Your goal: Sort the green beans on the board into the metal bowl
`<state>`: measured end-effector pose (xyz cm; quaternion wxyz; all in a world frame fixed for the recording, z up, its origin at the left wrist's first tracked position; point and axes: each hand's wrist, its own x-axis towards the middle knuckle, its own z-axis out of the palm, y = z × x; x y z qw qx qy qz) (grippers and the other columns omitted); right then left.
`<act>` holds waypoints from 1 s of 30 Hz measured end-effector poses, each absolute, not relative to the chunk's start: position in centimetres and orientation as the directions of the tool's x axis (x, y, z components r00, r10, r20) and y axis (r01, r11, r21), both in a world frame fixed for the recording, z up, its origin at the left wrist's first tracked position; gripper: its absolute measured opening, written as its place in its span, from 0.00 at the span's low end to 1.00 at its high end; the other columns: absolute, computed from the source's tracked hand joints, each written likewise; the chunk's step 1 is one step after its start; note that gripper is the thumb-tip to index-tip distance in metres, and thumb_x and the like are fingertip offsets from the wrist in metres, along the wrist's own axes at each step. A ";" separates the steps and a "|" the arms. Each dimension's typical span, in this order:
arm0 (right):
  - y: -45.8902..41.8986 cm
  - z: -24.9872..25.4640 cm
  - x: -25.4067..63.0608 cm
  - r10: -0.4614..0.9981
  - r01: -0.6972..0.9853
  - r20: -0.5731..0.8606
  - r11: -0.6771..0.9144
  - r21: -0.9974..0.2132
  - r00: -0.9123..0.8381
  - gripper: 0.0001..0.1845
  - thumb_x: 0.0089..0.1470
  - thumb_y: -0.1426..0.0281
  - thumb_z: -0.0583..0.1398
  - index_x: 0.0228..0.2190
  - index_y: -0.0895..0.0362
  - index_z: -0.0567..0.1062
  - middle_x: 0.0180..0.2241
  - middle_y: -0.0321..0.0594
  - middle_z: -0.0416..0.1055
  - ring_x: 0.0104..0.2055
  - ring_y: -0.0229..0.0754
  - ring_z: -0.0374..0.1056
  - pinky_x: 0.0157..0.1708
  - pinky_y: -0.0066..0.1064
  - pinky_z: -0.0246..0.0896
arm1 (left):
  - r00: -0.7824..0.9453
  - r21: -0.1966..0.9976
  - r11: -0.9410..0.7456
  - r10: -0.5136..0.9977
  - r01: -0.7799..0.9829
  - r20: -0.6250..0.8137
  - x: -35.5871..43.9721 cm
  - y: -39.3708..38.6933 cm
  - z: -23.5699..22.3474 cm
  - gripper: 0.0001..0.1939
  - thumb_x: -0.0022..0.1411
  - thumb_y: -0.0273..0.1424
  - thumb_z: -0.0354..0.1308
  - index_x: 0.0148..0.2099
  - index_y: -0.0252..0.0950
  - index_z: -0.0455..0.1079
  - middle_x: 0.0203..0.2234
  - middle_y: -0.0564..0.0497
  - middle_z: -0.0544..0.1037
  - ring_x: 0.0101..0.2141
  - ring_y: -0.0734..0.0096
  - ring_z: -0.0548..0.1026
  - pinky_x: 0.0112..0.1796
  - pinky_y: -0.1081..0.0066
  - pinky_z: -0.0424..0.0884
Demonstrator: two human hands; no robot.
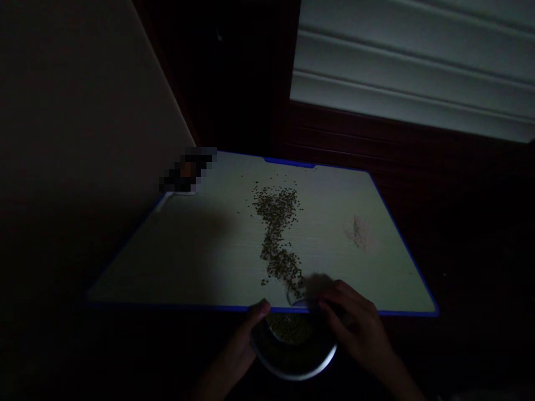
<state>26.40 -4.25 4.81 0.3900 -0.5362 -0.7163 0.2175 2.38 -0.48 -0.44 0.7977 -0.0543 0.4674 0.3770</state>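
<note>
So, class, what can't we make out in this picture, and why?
All in the head view:
Left hand: most fingers lost behind the bowl and in shadow.
Bowl's far rim: hidden by the board.
Pixelated thing at the far left: masked by blocks.
Grains: too small and dark to identify.
Right hand: forearm cut off by the bottom edge.
</note>
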 end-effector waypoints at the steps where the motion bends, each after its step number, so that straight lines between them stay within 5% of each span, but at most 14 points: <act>1: -4.2 4.9 26.1 0.932 0.605 0.342 0.344 -0.718 -0.124 0.10 0.74 0.63 0.61 0.48 0.55 0.80 0.42 0.38 0.79 0.42 0.39 0.77 0.44 0.36 0.78 | 0.303 0.254 0.704 0.563 -0.663 -0.769 2.3 -0.7 -0.8 0.13 0.68 0.21 0.65 0.30 0.29 0.84 0.27 0.43 0.84 0.27 0.62 0.83 0.29 0.70 0.81; 2: -4.1 5.0 25.8 0.927 0.613 0.356 0.352 -0.707 -0.121 0.10 0.74 0.63 0.61 0.48 0.55 0.80 0.41 0.38 0.79 0.42 0.39 0.77 0.44 0.36 0.79 | 0.326 0.247 0.700 0.576 -0.670 -0.749 2.2 -0.9 -1.2 0.06 0.63 0.24 0.72 0.32 0.29 0.85 0.29 0.41 0.86 0.28 0.61 0.83 0.30 0.70 0.82; 6: -3.6 5.0 25.4 0.925 0.656 0.377 0.316 -0.685 -0.052 0.09 0.73 0.66 0.61 0.51 0.54 0.79 0.42 0.39 0.81 0.42 0.39 0.79 0.42 0.35 0.79 | 0.333 0.237 0.709 0.565 -0.664 -0.755 2.1 -1.6 -1.7 0.31 0.33 0.34 0.90 0.41 0.30 0.86 0.45 0.38 0.88 0.39 0.53 0.86 0.42 0.66 0.86; 12: -3.6 5.8 26.4 0.924 0.712 0.367 0.186 -0.677 0.107 0.09 0.71 0.67 0.62 0.49 0.43 0.80 0.40 0.38 0.83 0.39 0.44 0.81 0.38 0.38 0.80 | 0.268 0.200 0.699 0.500 -0.687 -0.823 2.6 -1.9 -0.8 0.31 0.27 0.29 0.91 0.37 0.34 0.84 0.46 0.39 0.88 0.58 0.38 0.82 0.58 0.57 0.83; 19: -1.0 7.2 28.5 0.938 0.745 0.337 0.168 -0.645 0.081 0.08 0.72 0.67 0.62 0.47 0.45 0.81 0.42 0.38 0.84 0.42 0.44 0.82 0.40 0.36 0.79 | 0.151 0.246 0.683 0.467 -0.687 -0.871 2.8 -2.2 -0.6 0.34 0.20 0.30 0.92 0.34 0.33 0.83 0.42 0.39 0.88 0.55 0.31 0.83 0.58 0.48 0.83; 22: 0.9 7.2 29.0 0.931 0.744 0.366 0.256 -0.617 -0.017 0.11 0.71 0.69 0.62 0.49 0.46 0.82 0.46 0.39 0.85 0.46 0.44 0.82 0.46 0.39 0.78 | 0.147 0.239 0.666 0.469 -0.707 -0.871 3.3 -2.2 -0.3 0.47 0.21 0.31 0.92 0.50 0.35 0.83 0.48 0.39 0.88 0.58 0.30 0.81 0.62 0.45 0.79; 25: 1.8 7.0 29.1 0.906 0.717 0.399 0.371 -0.590 -0.141 0.14 0.70 0.73 0.61 0.51 0.46 0.82 0.48 0.38 0.85 0.49 0.44 0.81 0.50 0.41 0.76 | 0.173 0.248 0.640 0.521 -0.727 -0.836 3.8 -2.4 0.1 0.66 0.29 0.31 0.91 0.71 0.38 0.69 0.47 0.42 0.88 0.64 0.32 0.76 0.68 0.39 0.72; 30: 0.3 7.2 29.6 0.885 0.685 0.388 0.450 -0.573 -0.257 0.18 0.71 0.77 0.60 0.55 0.48 0.79 0.50 0.35 0.83 0.53 0.41 0.78 0.54 0.39 0.71 | 0.208 0.266 0.661 0.547 -0.702 -0.811 4.5 -3.2 0.0 0.67 0.34 0.35 0.91 0.73 0.33 0.62 0.44 0.41 0.88 0.64 0.36 0.77 0.69 0.43 0.72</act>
